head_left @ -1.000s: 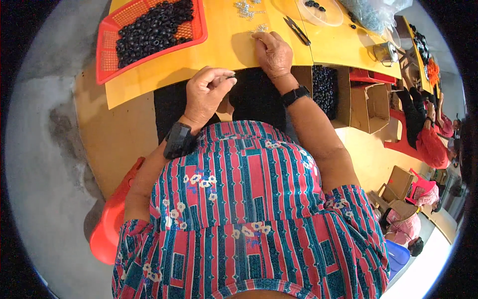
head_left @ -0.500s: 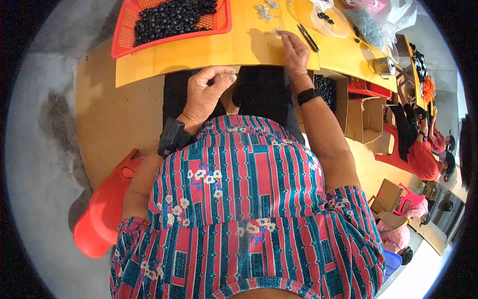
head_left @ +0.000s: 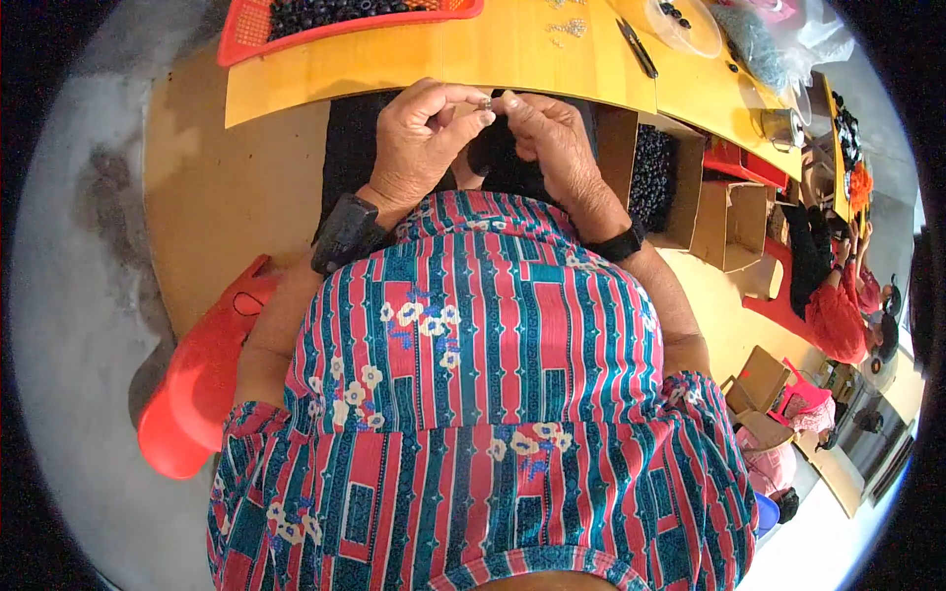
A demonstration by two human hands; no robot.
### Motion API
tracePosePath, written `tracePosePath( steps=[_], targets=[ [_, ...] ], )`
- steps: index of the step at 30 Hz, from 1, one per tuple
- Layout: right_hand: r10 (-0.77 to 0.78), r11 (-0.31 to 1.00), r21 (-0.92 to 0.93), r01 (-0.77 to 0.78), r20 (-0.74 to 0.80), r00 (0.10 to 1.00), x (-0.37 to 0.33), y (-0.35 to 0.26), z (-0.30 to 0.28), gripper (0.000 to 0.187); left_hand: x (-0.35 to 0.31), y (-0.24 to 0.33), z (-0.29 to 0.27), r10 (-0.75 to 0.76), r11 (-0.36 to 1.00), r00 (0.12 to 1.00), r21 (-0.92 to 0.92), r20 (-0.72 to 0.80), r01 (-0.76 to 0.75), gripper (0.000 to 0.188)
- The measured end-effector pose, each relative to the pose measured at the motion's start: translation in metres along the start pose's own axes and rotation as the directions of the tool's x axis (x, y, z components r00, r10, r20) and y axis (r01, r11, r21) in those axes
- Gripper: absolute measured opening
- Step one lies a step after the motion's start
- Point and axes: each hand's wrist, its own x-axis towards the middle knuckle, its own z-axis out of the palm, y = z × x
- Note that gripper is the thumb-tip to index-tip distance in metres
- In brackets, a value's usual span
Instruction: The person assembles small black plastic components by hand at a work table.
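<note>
Pinching small piece: left fingers; right fingers (off table now) closed, contents unclear.

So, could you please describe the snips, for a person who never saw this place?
Start at the yellow table, beyond the right hand. Between the silver bits and the clear tub lie the snips, the only long, slim, dark tool there.

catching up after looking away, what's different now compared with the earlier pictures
The right hand has left the silvery pieces on the table, moving toward the body and leftward to meet the left hand at the fingertips. Whether it took a piece along is too small to tell. The left hand still pinches a small piece; the red basket and snips stayed on the table.
</note>
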Motion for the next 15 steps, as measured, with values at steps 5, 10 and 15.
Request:
tracePosePath(
  steps=[5, 10, 15],
  targets=[
    [0.041, 0.990, 0.135, -0.049, 0.059, 0.997, -0.002, 0.006, 0.003, 0.021, -0.001, -0.003, 0.002, 0.065, 0.985, 0.998, 0.157, 0.000, -0.064, 0.022],
    [0.055, 0.982, 0.179, -0.063, 0.045, 0.997, -0.003, 0.004, 0.006, 0.019, -0.006, -0.012, 0.004, -0.061, 0.998, 0.996, -0.028, 0.067, 0.063, 0.023],
    [0.020, 0.993, 0.113, -0.012, -0.068, 0.997, 0.000, 0.009, -0.001, 0.015, -0.022, -0.039, 0.003, -0.451, 0.439, 0.806, -0.692, 0.383, 0.574, 0.037]
  ],
)
